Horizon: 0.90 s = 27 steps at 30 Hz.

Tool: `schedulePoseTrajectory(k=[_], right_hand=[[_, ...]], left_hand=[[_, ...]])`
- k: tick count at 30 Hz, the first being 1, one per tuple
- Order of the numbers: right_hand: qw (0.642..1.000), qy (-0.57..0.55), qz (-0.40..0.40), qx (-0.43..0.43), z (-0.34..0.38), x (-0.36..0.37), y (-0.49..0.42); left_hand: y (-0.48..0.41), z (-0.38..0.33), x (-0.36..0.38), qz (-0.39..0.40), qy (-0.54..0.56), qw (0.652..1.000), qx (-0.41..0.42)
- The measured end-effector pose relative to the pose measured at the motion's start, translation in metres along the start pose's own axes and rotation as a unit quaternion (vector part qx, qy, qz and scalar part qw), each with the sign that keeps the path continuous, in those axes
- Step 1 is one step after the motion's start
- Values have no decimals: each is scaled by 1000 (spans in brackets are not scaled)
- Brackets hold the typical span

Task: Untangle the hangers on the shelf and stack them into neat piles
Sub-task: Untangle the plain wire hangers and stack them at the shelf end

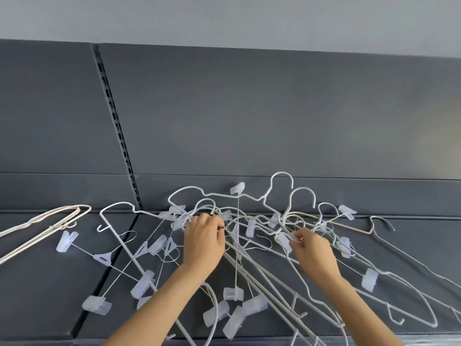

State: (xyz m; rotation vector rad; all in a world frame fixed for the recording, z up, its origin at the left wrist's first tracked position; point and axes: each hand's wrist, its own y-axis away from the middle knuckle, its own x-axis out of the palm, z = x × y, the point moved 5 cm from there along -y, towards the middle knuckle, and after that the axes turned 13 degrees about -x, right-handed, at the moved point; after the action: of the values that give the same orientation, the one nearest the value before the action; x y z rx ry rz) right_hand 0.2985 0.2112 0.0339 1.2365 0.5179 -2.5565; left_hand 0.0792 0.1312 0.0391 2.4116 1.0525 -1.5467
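Observation:
A tangled heap of white wire hangers, several with clear plastic clips, covers the middle and right of the dark grey shelf. My left hand grips a bundle of hanger necks near the heap's top, fingers curled round the wires. My right hand pinches a wire beside a clear clip a little to the right. Two hooks stick up against the back panel. A small pile of cream hangers lies apart at the far left.
The shelf's grey back panel rises right behind the heap, with a slotted upright rail left of centre. A seam divides two shelf boards. Loose clip hangers spread over the left board. The shelf's front edge runs along the bottom.

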Motion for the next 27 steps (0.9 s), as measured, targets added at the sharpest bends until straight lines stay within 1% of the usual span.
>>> schedulePoseTrajectory(k=[2,3,7,10,11,14,16,18,21,25,27], right_hand=[[1000,2,2,-5,0,-2,-2],[1000,3,4,-4,-1,-3,-3],[1000,-9,2,0,-5,-6,-9],[1000,-22,-3,-7,-5,-5,-13],[1000,-26,-6,-9,-5,-5,-14],[999,-27,-27,-10,-7,-8,-16],[999,-24,-35,-12,-11,-9,-17],[999,-22,-36,-17,-14,-8,-16],[999,-12,-44,-19,-18,-8,-14],[998,-15,-65,-18,-21,-13,-12],[997,-5,-75,-28,-18,-18,-13]], left_hand=[[4,-6,0,4,-6,1000,13],[5,-6,3,25,-15,999,11],[22,5,31,182,-48,980,-64],[32,5,49,243,18,963,-112],[33,4,52,246,46,960,-128],[30,4,46,219,93,958,-160],[29,8,38,204,128,955,-171],[27,13,24,179,139,958,-175],[19,24,5,145,111,969,-165],[10,46,-13,92,3,982,-165],[10,53,-14,79,-28,983,-161]])
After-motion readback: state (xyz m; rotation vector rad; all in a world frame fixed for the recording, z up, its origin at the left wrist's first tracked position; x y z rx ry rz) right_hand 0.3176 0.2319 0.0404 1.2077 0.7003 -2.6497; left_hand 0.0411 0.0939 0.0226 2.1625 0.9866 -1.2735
